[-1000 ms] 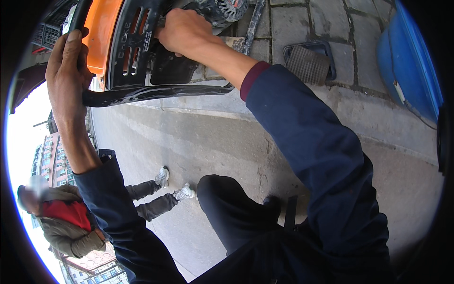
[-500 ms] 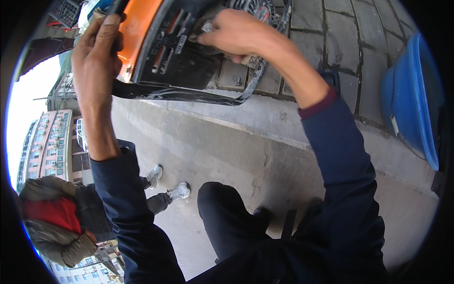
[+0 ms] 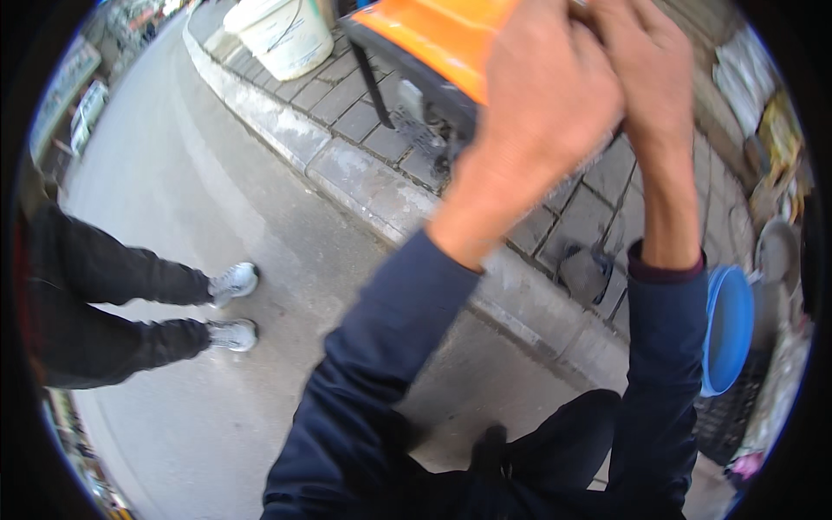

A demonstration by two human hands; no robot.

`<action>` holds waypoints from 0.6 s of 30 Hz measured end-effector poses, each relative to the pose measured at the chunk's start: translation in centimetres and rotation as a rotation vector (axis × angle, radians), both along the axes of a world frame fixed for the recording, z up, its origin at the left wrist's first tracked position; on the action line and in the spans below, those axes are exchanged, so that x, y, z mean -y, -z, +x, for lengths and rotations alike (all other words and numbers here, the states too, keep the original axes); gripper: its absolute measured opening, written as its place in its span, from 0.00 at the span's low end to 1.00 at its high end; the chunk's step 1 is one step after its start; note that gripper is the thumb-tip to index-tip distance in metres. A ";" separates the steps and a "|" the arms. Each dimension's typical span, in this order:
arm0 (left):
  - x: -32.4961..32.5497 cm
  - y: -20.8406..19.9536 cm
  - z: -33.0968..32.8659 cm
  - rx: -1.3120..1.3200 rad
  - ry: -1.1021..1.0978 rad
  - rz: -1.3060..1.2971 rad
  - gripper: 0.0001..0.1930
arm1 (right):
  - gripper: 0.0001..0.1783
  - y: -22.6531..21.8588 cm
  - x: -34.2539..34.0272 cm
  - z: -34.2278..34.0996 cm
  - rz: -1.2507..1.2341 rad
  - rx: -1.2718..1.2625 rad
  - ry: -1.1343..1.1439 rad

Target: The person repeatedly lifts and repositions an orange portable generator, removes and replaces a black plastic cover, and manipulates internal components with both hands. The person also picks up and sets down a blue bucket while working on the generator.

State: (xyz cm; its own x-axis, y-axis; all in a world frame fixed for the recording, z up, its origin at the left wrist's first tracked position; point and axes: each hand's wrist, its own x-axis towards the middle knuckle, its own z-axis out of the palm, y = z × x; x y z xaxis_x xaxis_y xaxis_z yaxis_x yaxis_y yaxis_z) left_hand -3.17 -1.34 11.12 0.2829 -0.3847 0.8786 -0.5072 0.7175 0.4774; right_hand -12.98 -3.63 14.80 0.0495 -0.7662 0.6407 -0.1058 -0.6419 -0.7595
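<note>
An orange-topped machine (image 3: 438, 33) with a dark lower body and a thin black leg stands at the top middle. My left hand (image 3: 555, 91) lies across its right side, fingers curled and partly out of the frame. Close against it is my right hand (image 3: 646, 74), also curled, with its fingertips at the top edge. Both hands look closed and slightly blurred. What they grip is hidden behind the knuckles.
Grey paving and a raised kerb (image 3: 368, 186) run beneath the machine. A white bucket (image 3: 290, 39) stands at the far left of it. To the right is a blue tub (image 3: 728, 329). A person in dark trousers (image 3: 130, 269) stands on the road at left.
The view has turned, bringing the white bucket in. My left hand has moved from the machine's left edge to its right side, beside my right hand. My right hand has left the machine's dark slotted side.
</note>
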 end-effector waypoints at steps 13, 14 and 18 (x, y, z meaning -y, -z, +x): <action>-6.9 23.0 6.6 -0.973 0.141 0.478 0.10 | 0.25 -2.0 1.4 2.3 0.283 -0.780 0.432; -6.3 24.2 7.2 -0.982 0.124 0.599 0.11 | 0.25 -2.2 1.3 2.5 0.298 -0.788 0.418; -4.3 26.9 8.5 -0.977 0.241 0.749 0.19 | 0.25 -2.6 1.0 2.9 0.345 -0.847 0.420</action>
